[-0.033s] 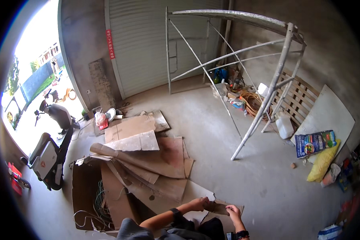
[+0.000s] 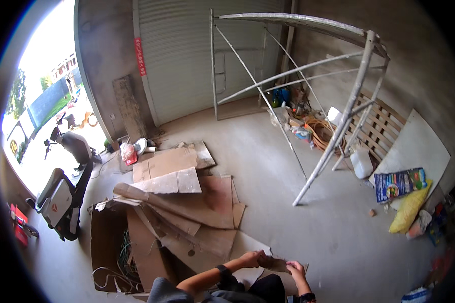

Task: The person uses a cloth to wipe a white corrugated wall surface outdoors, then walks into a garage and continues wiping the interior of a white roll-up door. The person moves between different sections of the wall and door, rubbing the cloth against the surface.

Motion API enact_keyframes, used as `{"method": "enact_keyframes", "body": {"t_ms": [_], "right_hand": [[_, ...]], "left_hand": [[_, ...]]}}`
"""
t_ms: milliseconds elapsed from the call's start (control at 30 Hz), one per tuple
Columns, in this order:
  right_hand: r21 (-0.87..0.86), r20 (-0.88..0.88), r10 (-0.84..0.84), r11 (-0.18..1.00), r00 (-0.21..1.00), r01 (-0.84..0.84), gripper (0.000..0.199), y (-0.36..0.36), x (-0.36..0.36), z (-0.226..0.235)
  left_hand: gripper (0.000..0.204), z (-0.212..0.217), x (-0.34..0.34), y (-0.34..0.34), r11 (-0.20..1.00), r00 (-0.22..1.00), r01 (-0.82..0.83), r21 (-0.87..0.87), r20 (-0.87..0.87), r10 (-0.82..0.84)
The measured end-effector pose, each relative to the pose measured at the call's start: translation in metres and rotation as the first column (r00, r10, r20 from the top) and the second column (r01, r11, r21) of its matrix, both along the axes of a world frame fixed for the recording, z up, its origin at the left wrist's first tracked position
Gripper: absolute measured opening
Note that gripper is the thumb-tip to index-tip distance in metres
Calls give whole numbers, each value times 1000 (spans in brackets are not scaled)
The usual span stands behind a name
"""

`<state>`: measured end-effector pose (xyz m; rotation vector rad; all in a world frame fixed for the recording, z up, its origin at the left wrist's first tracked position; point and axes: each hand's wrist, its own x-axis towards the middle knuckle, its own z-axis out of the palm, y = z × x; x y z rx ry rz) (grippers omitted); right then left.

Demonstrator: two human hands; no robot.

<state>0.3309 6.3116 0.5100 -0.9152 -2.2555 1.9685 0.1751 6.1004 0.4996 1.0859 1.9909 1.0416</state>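
Note:
Between my two hands is a small brown piece of cardboard [image 2: 275, 263], low in the picture and in front of my body. My left hand [image 2: 251, 259] is closed on its left end, the knuckles upward. At the other end my right hand [image 2: 296, 269] pinches its edge between thumb and fingers. Beneath and around my hands lie pale flattened cardboard sheets [image 2: 248, 243]. To the left, larger brown cardboard sheets [image 2: 215, 199] overlap in a loose pile. Beside them stands an open cardboard box [image 2: 105, 227] with tangled cords [image 2: 126, 257] inside.
A metal scaffold frame [image 2: 333, 144] stands ahead to the right. Behind it are coiled orange hose [image 2: 318, 132], a slatted wooden pallet [image 2: 379, 123] and a white jug [image 2: 361, 162]. Bags [image 2: 410, 207] lie at the right. An electric scooter [image 2: 60, 202] is parked left, near the open doorway.

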Motion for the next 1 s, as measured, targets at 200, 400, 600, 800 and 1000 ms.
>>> {"method": "enact_keyframes", "body": {"t_ms": [200,400,600,800,1000], "right_hand": [[-34,35,225,974,974,-224,53,114,-141,-53],[195,244,553,777,797,-599,40,218,-348,-87],[-10,180,738,663,651,-749,33,279,-571,-98],[150,155,831,514,534,-844,32,218,-778,-43],[-38,-35,914,402,403,-915,26,175,-1009,-64]], "left_hand": [[41,-14,-136,94,997,997,-71,43,1,71],[40,-25,-289,175,974,978,-208,-90,-53,204],[33,-2,-444,210,904,895,-427,-1,-140,423],[37,-8,-575,152,717,718,-685,-133,45,694],[31,8,-770,95,584,564,-811,40,319,762]]}}
